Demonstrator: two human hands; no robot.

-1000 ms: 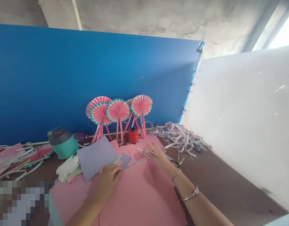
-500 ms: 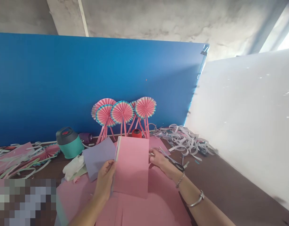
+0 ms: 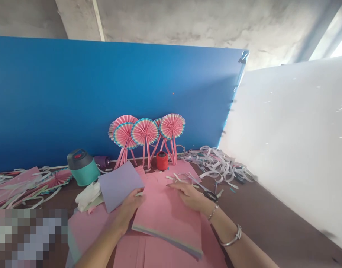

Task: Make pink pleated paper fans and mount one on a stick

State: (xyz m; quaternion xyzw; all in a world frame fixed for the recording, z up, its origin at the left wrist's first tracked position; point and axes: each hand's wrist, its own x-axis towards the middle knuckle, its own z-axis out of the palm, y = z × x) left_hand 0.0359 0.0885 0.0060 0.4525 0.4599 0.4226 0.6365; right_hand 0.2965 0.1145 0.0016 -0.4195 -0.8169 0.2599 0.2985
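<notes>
A thin stack of coloured paper (image 3: 167, 219), pink on top with pale green and grey edges showing at the front, lies slanted over larger pink sheets (image 3: 160, 253). My left hand (image 3: 132, 206) is closed at the stack's left edge, thumb near the top face; its lower fingers are partly hidden. My right hand (image 3: 192, 197), with bracelets at the wrist, rests on the upper right of the top sheet, fingers stretched out. Just beyond that wrist are black-handled scissors (image 3: 210, 195). A lilac sheet (image 3: 121, 186) lies close to my left hand.
Pink pleated paper rosettes (image 3: 145, 133) with ribbon tails lean against the blue panel (image 3: 76, 93). Before them stands a red spool (image 3: 161, 161). Curled paper strips (image 3: 218, 163) pile up at right. To the left are a teal container (image 3: 83, 169) and crumpled white tissue (image 3: 88, 196).
The paper stack has gone from upright to lying tilted, its near edge toward me. My right hand has moved from beside its right edge onto its top. The red spool is now uncovered.
</notes>
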